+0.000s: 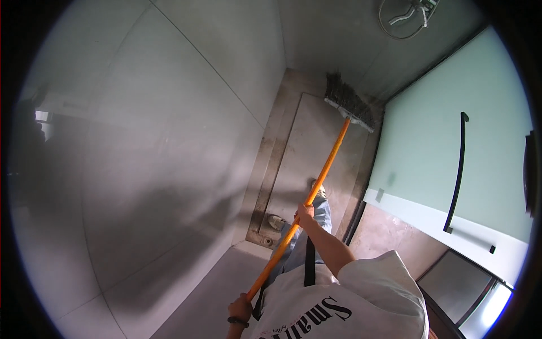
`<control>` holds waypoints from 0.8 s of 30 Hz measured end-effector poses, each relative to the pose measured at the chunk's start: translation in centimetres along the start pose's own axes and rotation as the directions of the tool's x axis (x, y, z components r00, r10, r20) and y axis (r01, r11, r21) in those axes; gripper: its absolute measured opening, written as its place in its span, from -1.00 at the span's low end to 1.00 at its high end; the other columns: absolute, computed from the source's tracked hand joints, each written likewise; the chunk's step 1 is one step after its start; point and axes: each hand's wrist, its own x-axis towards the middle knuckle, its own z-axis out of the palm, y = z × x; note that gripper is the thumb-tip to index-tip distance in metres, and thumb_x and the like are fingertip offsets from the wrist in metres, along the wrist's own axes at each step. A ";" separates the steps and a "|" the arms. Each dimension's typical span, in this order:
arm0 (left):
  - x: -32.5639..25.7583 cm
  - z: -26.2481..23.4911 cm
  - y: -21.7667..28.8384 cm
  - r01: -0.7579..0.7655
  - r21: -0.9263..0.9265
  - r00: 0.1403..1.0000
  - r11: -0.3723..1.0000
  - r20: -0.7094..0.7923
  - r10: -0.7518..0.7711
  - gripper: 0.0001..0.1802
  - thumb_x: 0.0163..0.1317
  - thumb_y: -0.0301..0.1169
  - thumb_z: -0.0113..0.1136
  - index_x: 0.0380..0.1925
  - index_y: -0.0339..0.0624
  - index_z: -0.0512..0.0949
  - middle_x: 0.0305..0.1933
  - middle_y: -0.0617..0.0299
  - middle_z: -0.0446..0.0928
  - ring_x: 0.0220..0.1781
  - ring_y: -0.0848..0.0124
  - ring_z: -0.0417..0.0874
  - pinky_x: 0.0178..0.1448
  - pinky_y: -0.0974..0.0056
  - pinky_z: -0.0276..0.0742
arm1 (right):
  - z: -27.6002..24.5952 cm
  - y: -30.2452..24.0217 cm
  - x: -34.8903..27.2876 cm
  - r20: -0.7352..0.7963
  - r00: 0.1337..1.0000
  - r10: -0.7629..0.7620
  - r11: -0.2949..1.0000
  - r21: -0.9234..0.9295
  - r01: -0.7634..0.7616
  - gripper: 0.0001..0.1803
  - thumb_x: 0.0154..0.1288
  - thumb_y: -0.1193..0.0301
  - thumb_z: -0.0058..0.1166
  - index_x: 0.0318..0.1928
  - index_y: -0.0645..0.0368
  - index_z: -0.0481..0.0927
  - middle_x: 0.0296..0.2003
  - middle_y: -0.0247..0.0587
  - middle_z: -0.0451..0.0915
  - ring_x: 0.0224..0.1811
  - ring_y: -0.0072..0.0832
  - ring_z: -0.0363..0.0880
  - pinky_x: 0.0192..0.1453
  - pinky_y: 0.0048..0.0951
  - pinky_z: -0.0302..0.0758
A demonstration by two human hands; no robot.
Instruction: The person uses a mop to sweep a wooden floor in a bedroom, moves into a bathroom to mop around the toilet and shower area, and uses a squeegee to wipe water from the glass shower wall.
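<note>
A broom with a long orange handle point(329, 161) slants from the lower left up to the far right. My left hand point(240, 308), a dark band at its wrist, is closed round the handle near its upper end. Farther down, in front of my legs, my right hand point(305, 214) grips the same handle. The broom's head point(351, 104) has dark bristles along a pale strip. It lies at the far right end of the grey floor slab point(309, 127), with its bristles toward the far wall.
On the right stands a frosted glass door point(420, 127) with a long black handle point(460, 169). A tall grey wall point(186, 113) rises on the left. A shower fitting with a hose point(415, 12) hangs at the far right. My shoe point(276, 221) is near a floor drain point(268, 242).
</note>
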 end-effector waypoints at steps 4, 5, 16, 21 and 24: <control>-0.5 -2.3 1.0 -0.017 0.024 1.000 1.000 0.021 0.017 -0.81 0.05 -0.40 -0.05 -0.32 -0.21 0.36 -0.55 0.06 0.50 -0.48 0.11 0.53 -0.37 0.07 0.40 | 0.9 2.6 3.9 0.024 0.999 0.036 0.990 -0.134 -0.032 -0.96 0.01 0.50 -0.14 -0.48 0.18 0.32 -0.75 -0.25 0.32 -0.77 -0.45 0.35 -0.72 -0.41 0.36; -0.9 -3.1 1.9 -0.021 0.026 0.998 0.999 0.067 0.019 -0.79 0.05 -0.38 -0.04 -0.31 -0.22 0.36 -0.54 0.05 0.51 -0.48 0.10 0.53 -0.36 0.07 0.41 | 0.9 3.3 4.6 0.021 0.998 0.050 0.978 -0.203 -0.045 -0.96 0.01 0.50 -0.14 -0.50 0.20 0.34 -0.74 -0.22 0.36 -0.76 -0.43 0.39 -0.72 -0.40 0.37; -3.2 -9.0 5.5 -0.034 0.190 0.997 0.981 0.074 0.021 -0.77 0.06 -0.32 -0.03 -0.30 -0.19 0.34 -0.59 0.07 0.50 -0.53 0.05 0.52 -0.43 0.04 0.42 | 0.3 7.0 6.7 0.176 0.949 0.262 0.963 -0.105 -0.247 -0.94 0.01 0.52 -0.09 -0.54 0.23 0.37 -0.71 -0.17 0.39 -0.71 -0.34 0.44 -0.69 -0.36 0.40; -1.9 -6.6 4.5 -0.008 0.202 0.991 0.979 0.135 -0.019 -0.75 0.03 -0.35 -0.03 -0.25 -0.15 0.35 -0.52 0.01 0.51 -0.46 0.06 0.53 -0.34 0.03 0.42 | -0.5 9.4 8.8 -0.165 0.982 0.091 0.863 -0.478 -0.161 -0.80 -0.11 0.43 0.06 -0.44 0.25 0.41 -0.56 -0.13 0.49 -0.55 -0.31 0.54 -0.51 -0.38 0.52; -2.0 -2.9 1.7 0.084 0.155 0.982 0.984 0.156 -0.109 -0.72 0.02 -0.34 -0.03 -0.23 -0.14 0.34 -0.48 0.00 0.51 -0.43 0.07 0.54 -0.31 0.04 0.41 | -0.3 7.0 3.3 -0.215 0.974 0.077 0.843 -0.507 -0.178 -0.70 -0.15 0.39 0.09 -0.35 0.25 0.40 -0.48 -0.11 0.52 -0.48 -0.32 0.57 -0.42 -0.40 0.54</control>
